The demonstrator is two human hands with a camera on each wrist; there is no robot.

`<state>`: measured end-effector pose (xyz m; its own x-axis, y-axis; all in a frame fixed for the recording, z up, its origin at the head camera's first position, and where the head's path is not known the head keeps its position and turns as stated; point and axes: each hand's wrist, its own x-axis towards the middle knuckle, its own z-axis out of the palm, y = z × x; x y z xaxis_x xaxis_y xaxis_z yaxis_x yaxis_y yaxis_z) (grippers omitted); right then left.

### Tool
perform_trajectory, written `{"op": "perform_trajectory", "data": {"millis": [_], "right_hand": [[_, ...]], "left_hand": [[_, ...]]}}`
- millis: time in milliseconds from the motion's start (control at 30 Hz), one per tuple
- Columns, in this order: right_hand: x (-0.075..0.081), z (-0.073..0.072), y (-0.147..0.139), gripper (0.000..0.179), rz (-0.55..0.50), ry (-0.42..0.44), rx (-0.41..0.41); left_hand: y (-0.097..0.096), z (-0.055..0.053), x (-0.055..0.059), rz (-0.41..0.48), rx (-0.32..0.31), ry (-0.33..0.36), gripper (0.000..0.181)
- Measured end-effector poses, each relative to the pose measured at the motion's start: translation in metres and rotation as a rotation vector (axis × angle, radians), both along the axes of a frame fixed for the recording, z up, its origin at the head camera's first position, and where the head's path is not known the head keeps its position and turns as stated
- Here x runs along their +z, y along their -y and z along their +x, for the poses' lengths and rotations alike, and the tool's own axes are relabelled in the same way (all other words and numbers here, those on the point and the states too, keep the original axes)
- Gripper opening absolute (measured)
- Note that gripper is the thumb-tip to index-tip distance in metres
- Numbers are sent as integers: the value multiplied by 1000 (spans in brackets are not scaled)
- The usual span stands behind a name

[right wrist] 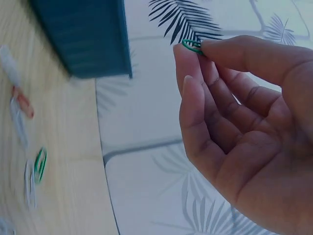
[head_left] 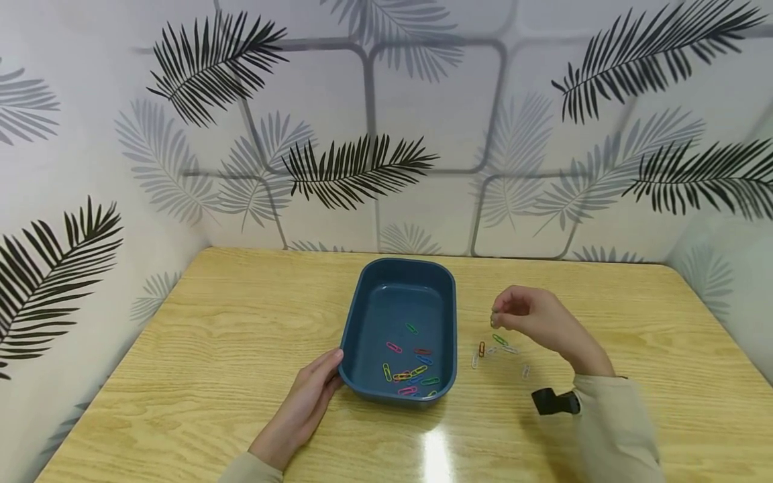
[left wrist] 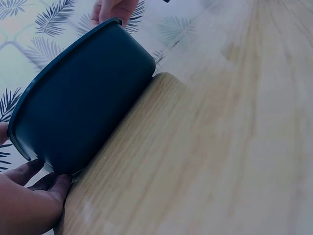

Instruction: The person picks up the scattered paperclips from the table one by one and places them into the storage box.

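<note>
A deep blue plastic bin (head_left: 355,315) stands on the table with several coloured paper clips (head_left: 394,347) on its floor, mostly toward the near end. My left hand (head_left: 311,396) holds its near left corner, thumb by the rim and fingers against the outer wall (left wrist: 83,98). To the right of the bin, my right hand (head_left: 534,318) is raised over the table. A green paper clip (right wrist: 192,46) is pinched between its thumb and forefinger. Below this hand lie loose clips: a green clip (head_left: 500,339), an orange-brown clip (head_left: 482,349) and several white clips (head_left: 510,349).
The wooden table (head_left: 211,349) reaches back to a wall (head_left: 423,221) with a leaf pattern. Similar patterned walls stand on the left and right sides. A black wrist camera (head_left: 554,402) sits at the right sleeve (head_left: 616,422).
</note>
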<state>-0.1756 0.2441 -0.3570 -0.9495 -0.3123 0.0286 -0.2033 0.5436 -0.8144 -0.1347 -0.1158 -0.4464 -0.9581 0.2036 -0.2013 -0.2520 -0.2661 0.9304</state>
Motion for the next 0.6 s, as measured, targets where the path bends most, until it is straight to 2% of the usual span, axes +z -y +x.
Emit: {"op": "perform_trajectory", "data": {"millis": [333, 600], "right_hand": [[6, -14, 34, 10, -97, -51, 9], [11, -22, 62, 9, -228, -47, 27]], "left_hand": [[-1, 0, -2, 1, 12, -10, 58], [-1, 0, -2, 1, 20, -2, 57]]}}
